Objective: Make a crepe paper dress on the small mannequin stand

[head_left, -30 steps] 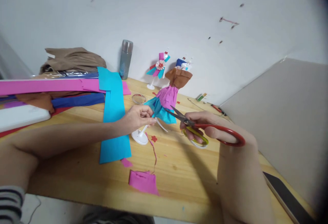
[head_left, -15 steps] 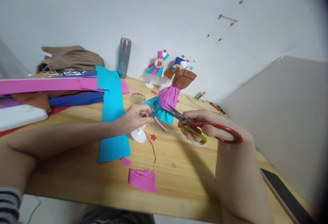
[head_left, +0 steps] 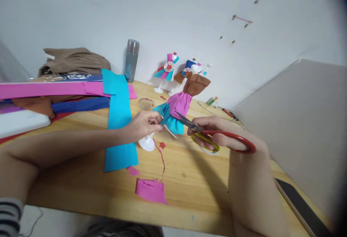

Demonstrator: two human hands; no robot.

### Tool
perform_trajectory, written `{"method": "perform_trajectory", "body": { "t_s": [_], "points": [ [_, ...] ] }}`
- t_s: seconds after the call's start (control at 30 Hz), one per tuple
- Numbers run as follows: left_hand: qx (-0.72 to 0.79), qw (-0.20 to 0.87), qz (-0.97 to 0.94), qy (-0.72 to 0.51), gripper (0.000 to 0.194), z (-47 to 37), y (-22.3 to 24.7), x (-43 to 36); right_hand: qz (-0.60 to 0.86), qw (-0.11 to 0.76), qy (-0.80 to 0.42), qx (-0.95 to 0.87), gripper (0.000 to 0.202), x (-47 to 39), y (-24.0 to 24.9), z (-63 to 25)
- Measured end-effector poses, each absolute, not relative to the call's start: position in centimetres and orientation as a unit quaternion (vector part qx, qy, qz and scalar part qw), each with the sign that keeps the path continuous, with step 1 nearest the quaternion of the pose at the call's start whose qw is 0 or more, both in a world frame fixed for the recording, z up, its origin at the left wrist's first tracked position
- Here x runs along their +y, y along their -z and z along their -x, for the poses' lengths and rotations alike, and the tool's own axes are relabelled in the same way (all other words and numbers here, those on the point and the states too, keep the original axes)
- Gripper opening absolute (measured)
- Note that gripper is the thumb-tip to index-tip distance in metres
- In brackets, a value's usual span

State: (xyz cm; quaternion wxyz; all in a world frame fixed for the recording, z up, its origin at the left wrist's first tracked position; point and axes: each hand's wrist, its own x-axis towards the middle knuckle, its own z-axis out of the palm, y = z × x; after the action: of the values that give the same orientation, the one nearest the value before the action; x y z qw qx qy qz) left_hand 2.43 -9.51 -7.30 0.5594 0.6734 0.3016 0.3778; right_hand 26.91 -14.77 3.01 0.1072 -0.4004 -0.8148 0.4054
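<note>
My left hand (head_left: 148,123) pinches the lower end of a mini dress form (head_left: 147,143) near its white stand, which leans over to the right. The form wears a crepe paper dress: a brown top (head_left: 199,84), a gathered pink middle (head_left: 179,103) and a turquoise hem (head_left: 173,124). In my right hand (head_left: 208,128) are scissors (head_left: 233,137) with red and yellow handles. Their dark blades look nearly closed and point left across the border of the pink and turquoise paper; whether they touch it I cannot tell.
A turquoise strip (head_left: 119,121) and a pink scrap (head_left: 151,190) lie on the wooden table (head_left: 200,193). A folded stack with pink paper (head_left: 54,89), a flask (head_left: 132,61) and dressed forms (head_left: 168,67) stand along the wall. A roll of clear tape (head_left: 146,103) and a phone-like slab (head_left: 300,208) are also there.
The scissor blades have drawn together. The dress has shifted slightly to the right at its brown top, while my left hand has stayed in place.
</note>
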Motion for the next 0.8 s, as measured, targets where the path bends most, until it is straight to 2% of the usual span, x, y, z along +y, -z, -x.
{"method": "perform_trajectory", "body": {
  "t_s": [0.37,0.63,0.8],
  "points": [
    [0.297,0.56,-0.677,-0.372,0.023,-2.35,7.22,-9.54,0.4,0.103,-0.42,-0.808,0.067,-14.77,-2.86,-26.95],
    [0.304,0.558,-0.671,-0.382,0.023,-2.41,7.35,-9.56,0.402,0.113,-0.43,-0.8,0.08,-14.43,-2.23,-27.68],
    [0.308,0.554,-0.672,-0.384,0.024,-2.37,7.43,-9.5,0.388,0.115,-0.414,-0.815,0.08,-14.45,-2.58,-27.35]
  ]
}}
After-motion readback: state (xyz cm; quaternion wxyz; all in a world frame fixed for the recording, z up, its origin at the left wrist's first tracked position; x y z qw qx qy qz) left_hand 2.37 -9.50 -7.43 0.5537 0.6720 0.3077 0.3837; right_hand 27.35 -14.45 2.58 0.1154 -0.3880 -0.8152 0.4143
